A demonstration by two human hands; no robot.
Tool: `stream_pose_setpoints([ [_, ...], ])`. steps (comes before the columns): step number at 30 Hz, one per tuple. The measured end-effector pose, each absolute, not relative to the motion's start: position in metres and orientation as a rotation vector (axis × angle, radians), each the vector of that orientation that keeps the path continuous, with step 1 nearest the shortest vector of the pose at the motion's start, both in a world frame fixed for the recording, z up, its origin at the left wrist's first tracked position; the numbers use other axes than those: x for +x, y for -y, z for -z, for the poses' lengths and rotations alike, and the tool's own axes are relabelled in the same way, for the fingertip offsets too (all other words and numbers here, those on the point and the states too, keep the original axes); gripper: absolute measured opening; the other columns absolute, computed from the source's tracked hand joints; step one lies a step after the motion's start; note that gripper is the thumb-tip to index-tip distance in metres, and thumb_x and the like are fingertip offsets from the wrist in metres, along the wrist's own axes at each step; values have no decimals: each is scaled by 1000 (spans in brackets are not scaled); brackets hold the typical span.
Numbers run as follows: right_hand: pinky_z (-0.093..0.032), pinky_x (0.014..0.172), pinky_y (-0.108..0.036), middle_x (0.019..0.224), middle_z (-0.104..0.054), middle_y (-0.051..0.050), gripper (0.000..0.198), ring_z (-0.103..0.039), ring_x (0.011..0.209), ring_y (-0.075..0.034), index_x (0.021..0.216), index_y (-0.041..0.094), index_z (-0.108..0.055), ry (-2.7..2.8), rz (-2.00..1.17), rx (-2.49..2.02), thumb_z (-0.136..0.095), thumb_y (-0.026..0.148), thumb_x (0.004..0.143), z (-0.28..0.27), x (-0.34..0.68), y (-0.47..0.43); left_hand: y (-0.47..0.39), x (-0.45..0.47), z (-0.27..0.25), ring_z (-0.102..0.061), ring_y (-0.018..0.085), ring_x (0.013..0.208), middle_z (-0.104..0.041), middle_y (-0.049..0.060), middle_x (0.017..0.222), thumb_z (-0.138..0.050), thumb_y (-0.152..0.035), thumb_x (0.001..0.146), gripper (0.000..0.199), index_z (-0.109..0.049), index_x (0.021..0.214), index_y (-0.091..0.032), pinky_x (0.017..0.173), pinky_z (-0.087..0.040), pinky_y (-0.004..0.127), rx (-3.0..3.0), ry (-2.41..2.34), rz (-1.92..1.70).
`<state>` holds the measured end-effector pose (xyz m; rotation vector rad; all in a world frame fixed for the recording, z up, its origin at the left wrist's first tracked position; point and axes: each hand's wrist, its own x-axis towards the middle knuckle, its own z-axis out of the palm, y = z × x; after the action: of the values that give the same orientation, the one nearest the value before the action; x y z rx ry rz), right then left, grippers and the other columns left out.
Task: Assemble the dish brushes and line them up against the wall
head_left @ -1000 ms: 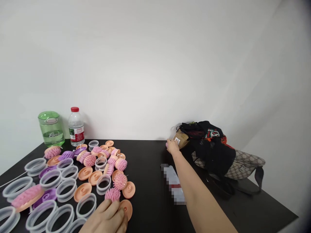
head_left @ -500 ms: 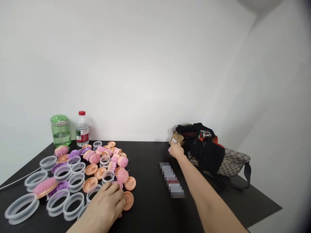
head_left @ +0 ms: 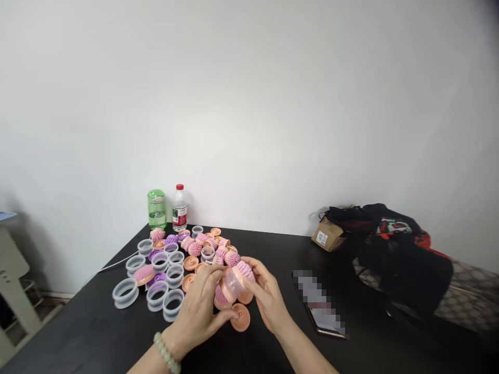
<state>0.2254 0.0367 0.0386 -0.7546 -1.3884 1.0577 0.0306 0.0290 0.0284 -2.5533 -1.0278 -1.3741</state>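
Observation:
In front of me I hold a pink-bristled brush (head_left: 234, 283) between both hands. It has a knobbly pink head at each end, peach rims and a clear ring around its middle. My left hand (head_left: 197, 304), with a beaded bracelet at the wrist, is closed on its lower left end. The fingers and thumb of my right hand (head_left: 267, 296) grip the upper right end. A peach disc (head_left: 240, 318) lies just below the brush, by my left thumb. Clear grooved rings (head_left: 173, 305) and more pink brush heads (head_left: 195, 250) are spread on the table to the left.
A green jug (head_left: 157, 210) and a red-capped water bottle (head_left: 180, 210) stand by the wall. To the right lie a phone (head_left: 327, 317), a brown paper packet (head_left: 328, 235) and a dark bag heap (head_left: 405, 259). A white cable (head_left: 117, 265) crosses the black table's left edge.
My right hand has come back from the brown packet to the brush. My left hand has lifted from the discs and now holds the brush too. The view has swung left.

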Motion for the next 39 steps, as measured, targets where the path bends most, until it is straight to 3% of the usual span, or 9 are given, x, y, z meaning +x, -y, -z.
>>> stream_pose_setpoints([
  [6,-52,91,-41,118,-66,-9,50,-62,111,-29,124,26,-59,1379,-1188,-712,-72,49,82,-21,223,-32,-32,33,-21,-63,29,109,-62,13,118,-65,-20,87,43,-44,124,-22,89,-56,45,-2578,1070,1329],
  [12,-51,87,-38,108,-69,-7,45,-65,100,-27,113,24,-64,1379,-1186,-840,-71,56,82,-23,225,-31,-29,34,-24,-62,27,116,-64,15,118,-55,-9,88,40,-48,126,-18,97,-54,43,-2585,897,1254],
  [24,-50,88,-35,106,-66,-4,52,-64,96,-23,107,24,-62,1351,-1142,-709,-85,49,68,-29,224,-26,-35,31,-21,-69,23,100,-70,11,104,-60,-17,90,27,-55,117,-17,85,-59,34,-2454,755,1268],
  [29,-52,81,-31,108,-65,-5,60,-63,91,-21,110,24,-60,1443,-1029,-673,-87,51,64,-26,223,-27,-40,32,-24,-72,22,87,-71,7,93,-63,-28,88,23,-56,107,-18,78,-60,31,-2362,788,1328],
  [32,-51,84,-33,111,-65,-6,62,-63,94,-21,116,24,-59,1484,-1013,-600,-87,49,66,-26,223,-27,-41,31,-26,-73,22,88,-71,9,95,-61,-32,89,24,-56,107,-16,77,-60,31,-2381,779,1321],
  [37,-47,95,-39,122,-61,-10,84,-60,109,-27,126,25,-52,1459,-1092,-549,-86,63,60,-27,223,-26,-36,31,-27,-70,24,95,-70,12,100,-62,-31,89,30,-55,113,-15,81,-58,34,-2415,800,1300],
  [39,-46,96,-40,119,-62,-9,81,-60,108,-27,125,24,-53,1464,-1099,-615,-82,67,63,-27,225,-27,-35,32,-29,-69,25,98,-69,12,102,-62,-24,88,30,-54,116,-14,83,-57,34,-2438,761,1278],
])
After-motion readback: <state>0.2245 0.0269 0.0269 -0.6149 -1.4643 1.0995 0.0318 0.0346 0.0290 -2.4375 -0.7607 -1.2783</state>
